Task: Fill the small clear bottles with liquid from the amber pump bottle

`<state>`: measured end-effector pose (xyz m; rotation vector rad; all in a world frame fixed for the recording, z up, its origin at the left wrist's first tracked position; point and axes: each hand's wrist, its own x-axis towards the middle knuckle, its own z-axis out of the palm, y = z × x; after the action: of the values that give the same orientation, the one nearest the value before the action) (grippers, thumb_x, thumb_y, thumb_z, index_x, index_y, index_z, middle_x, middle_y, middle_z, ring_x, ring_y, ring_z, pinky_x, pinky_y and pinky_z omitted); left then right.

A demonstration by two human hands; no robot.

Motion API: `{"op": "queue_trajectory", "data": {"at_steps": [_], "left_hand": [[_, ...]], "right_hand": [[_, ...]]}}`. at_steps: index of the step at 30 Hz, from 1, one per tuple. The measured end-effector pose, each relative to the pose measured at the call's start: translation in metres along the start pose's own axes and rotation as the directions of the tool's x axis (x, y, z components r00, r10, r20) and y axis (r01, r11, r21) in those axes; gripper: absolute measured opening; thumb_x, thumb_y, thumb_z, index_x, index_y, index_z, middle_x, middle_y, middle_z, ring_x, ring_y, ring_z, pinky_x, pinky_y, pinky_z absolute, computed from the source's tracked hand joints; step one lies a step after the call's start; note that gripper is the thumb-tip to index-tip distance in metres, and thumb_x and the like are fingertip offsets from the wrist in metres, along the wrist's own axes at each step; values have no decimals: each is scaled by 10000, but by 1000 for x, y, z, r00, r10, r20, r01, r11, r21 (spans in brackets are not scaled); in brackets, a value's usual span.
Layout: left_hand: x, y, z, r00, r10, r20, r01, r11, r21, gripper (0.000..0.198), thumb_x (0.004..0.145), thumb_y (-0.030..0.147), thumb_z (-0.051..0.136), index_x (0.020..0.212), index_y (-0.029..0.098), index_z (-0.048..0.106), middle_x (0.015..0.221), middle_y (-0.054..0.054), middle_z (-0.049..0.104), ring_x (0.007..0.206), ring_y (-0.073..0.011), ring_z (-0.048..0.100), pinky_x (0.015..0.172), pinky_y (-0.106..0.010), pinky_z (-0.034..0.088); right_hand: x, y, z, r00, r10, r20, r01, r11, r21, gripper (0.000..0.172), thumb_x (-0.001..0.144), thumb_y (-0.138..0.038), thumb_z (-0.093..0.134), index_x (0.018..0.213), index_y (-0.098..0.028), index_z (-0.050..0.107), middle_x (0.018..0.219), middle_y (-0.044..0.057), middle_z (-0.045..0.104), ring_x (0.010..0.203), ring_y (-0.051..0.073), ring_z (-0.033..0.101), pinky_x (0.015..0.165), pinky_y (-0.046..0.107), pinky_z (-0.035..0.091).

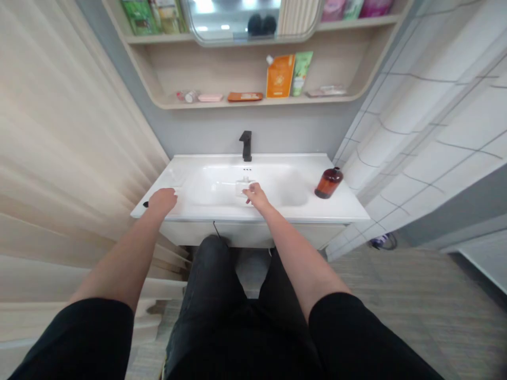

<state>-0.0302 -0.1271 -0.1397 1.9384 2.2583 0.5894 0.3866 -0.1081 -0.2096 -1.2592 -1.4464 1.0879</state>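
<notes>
Over the white washbasin, my right hand has its fingers pinched at the edge of a small whitish, squarish thing. That thing is pale against the basin, and its kind is hard to make out. My left hand is curled closed above the left end of the counter. A small black tip shows beside its outer side; whether it belongs to something in the fist is unclear. Faint, see-through edges appear on the counter just beyond the left hand.
A black tap stands behind the basin. An amber bottle sits on the right counter. Above, a shelf holds an orange pouch, a green tube and small items. A mirror hangs higher; a curtain borders the left.
</notes>
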Motion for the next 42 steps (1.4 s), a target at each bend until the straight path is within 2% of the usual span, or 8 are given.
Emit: {"op": "queue_trajectory", "data": {"at_steps": [6, 10, 13, 20, 27, 33, 37, 42], "left_hand": [[-3, 78, -9, 980, 197, -33, -196, 923, -331, 489, 795, 561, 845, 1171, 264, 753, 1009, -87, 809, 974, -334, 766, 966, -457, 580], [-8, 130, -19, 925, 370, 84, -275, 806, -525, 425, 823, 567, 850, 1070, 229, 776, 887, -69, 779, 839, -288, 764, 847, -411, 580], [-8, 153, -24, 898, 431, 88, -334, 798, -501, 387, 907, 567, 774, 1052, 213, 830, 790, -59, 752, 795, -285, 738, 857, -419, 567], [-1, 173, -18, 851, 524, 24, -489, 809, -327, 235, 871, 450, 824, 953, 234, 863, 1011, -100, 827, 1051, -362, 748, 1035, -446, 545], [1, 180, -27, 857, 515, 4, -505, 841, -191, 323, 921, 510, 749, 1009, 219, 857, 991, -99, 831, 1020, -348, 760, 990, -425, 558], [-10, 206, -31, 861, 470, 194, -465, 882, -70, 388, 924, 493, 756, 1199, 227, 820, 782, -43, 785, 785, -259, 755, 859, -352, 536], [-18, 228, -19, 837, 453, 306, -478, 879, 6, 360, 978, 535, 707, 1116, 221, 814, 669, -41, 739, 743, -269, 747, 811, -350, 514], [-21, 235, 13, 872, 428, 235, -455, 888, 70, 326, 1023, 514, 627, 1020, 228, 785, 919, -119, 806, 966, -333, 761, 837, -378, 510]], "right_hand": [[0, 1, 1, 993, -45, 111, 42, 999, 29, 586, 721, -503, 911, 1123, -286, 543, 1158, 21, 740, 725, 155, 693, 710, 348, 615], [-3, -1, -1, 993, -70, 98, 74, 996, -39, 616, 661, -411, 957, 1127, -290, 573, 1156, 13, 757, 841, 189, 710, 850, 399, 622], [-5, -4, -2, 991, -96, 90, 104, 991, -89, 616, 653, -371, 970, 1130, -284, 589, 1148, 15, 762, 960, 219, 721, 953, 423, 598], [-4, -3, 0, 989, -105, 106, 115, 988, -100, 631, 659, -358, 983, 1142, -283, 584, 1170, 23, 769, 1008, 236, 724, 996, 433, 579], [-5, -2, 0, 988, -117, 102, 128, 987, -100, 634, 693, -345, 976, 1187, -274, 585, 1226, 40, 768, 1003, 224, 729, 982, 412, 584], [-7, -5, 0, 980, -162, 119, 177, 976, -125, 639, 683, -320, 972, 1210, -254, 616, 1221, 33, 765, 885, 187, 715, 939, 389, 588], [-8, -6, -1, 965, -185, 184, 201, 977, -72, 668, 697, -352, 976, 1263, -261, 633, 1240, 28, 773, 711, 123, 633, 831, 347, 591], [-4, -4, -1, 969, -164, 183, 173, 984, -40, 649, 692, -351, 988, 1243, -257, 657, 1179, 22, 778, 739, 122, 630, 840, 337, 577]]}}
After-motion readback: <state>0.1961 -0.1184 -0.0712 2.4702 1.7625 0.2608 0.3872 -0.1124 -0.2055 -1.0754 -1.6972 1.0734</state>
